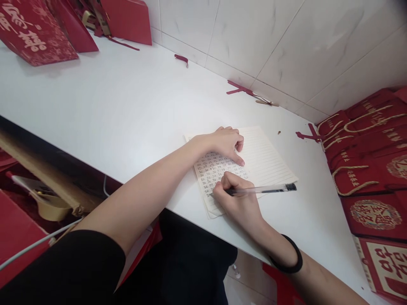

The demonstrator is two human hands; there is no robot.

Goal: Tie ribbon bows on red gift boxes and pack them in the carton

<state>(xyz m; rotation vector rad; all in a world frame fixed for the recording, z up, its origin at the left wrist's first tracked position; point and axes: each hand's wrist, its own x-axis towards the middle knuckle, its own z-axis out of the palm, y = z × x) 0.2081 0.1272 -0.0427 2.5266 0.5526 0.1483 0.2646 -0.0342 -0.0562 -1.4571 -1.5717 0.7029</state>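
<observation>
A lined notepad (263, 156) lies open on the white table, its left part filled with rows of handwritten characters. My left hand (227, 144) rests on the upper part of the pages, thumb apart and fingers loosely bent, holding nothing. Lower down, my right hand (240, 201) grips a clear-barrelled pen (270, 189) with a black end cap. The pen's tip meets the page near its lower left edge, at the last written row. My fingers partly hide the tip. A black band circles my right wrist.
Red gift bags (356, 156) with rope handles fill the right side. Another red bag (38, 34) stands at the back left. Dark red ribbon pieces (240, 88) lie along the tiled wall (254, 38). The table's front edge (104, 173) runs beneath my left forearm.
</observation>
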